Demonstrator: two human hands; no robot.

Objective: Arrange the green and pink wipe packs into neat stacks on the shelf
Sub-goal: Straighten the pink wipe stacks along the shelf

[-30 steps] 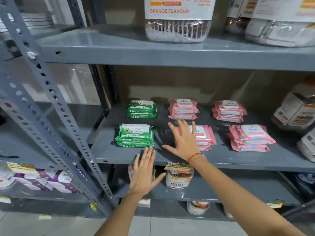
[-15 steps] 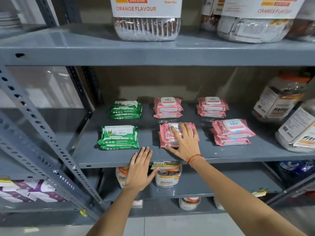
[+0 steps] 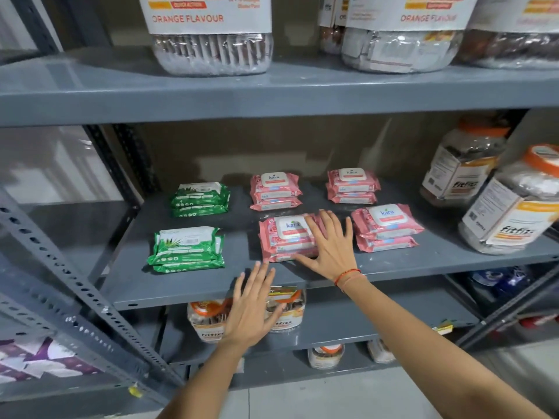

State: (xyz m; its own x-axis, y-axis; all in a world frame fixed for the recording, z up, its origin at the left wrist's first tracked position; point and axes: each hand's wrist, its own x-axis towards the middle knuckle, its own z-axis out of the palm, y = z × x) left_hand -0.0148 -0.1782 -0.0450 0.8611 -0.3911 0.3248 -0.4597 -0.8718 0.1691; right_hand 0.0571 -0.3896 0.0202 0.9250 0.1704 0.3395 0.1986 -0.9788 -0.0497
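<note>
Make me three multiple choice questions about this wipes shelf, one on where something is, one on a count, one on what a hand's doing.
1. Where are the green wipe stacks?
A. left end of the row
B. right end
C. top shelf

2. How many pink wipe stacks are there?
A. two
B. four
C. six

3. What is the right hand doing?
A. gripping a jar
B. lying flat, fingers spread, on the front middle pink stack
C. hanging off the shelf

Answers:
1 A, both sit left of the pink ones.
2 B, two behind, two in front.
3 B, palm lies on its right side.
</note>
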